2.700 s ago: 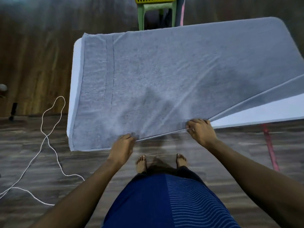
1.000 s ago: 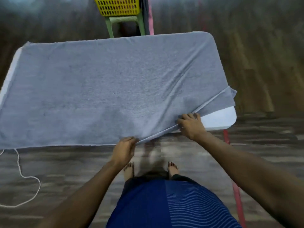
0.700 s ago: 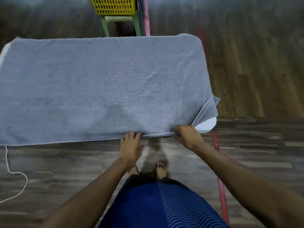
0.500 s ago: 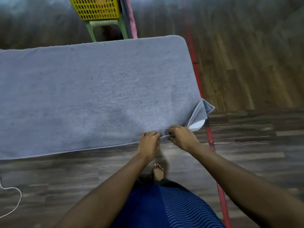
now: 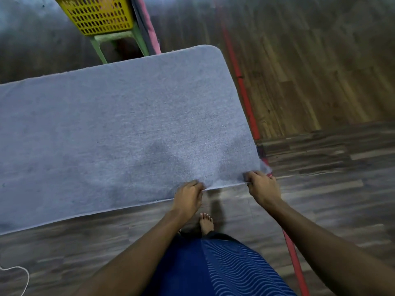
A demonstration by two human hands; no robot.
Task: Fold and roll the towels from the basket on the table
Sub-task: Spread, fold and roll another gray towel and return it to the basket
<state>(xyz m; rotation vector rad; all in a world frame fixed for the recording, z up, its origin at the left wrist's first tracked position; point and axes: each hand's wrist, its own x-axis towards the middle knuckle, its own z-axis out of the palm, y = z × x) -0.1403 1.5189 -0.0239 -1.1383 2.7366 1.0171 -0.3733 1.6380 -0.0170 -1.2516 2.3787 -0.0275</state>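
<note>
Scanning across now and there's nothing legible: no word, label, brand or number on the grey towel [image 5: 128, 129], yellow basket [image 5: 100, 16] or blue striped clothing [image 5: 224, 272].

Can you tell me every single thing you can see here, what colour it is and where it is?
grey terry towel: one, grey, spread flat, centre
yellow plastic basket with holes: one, yellow, top left, on the stool
green stool: one, green, behind the towel
pink strip: one, pink, beside the basket
red strip: one, red, along the floor, right
white cord: one, white, bottom left floor
wooden floor: brown planks, all around
blue wavy-striped garment: one, blue, bottom centre
bare foot: one showing, below the towel
left grip: one, pinching the towel's near edge
right grip: one, pinching its near right corner
</note>
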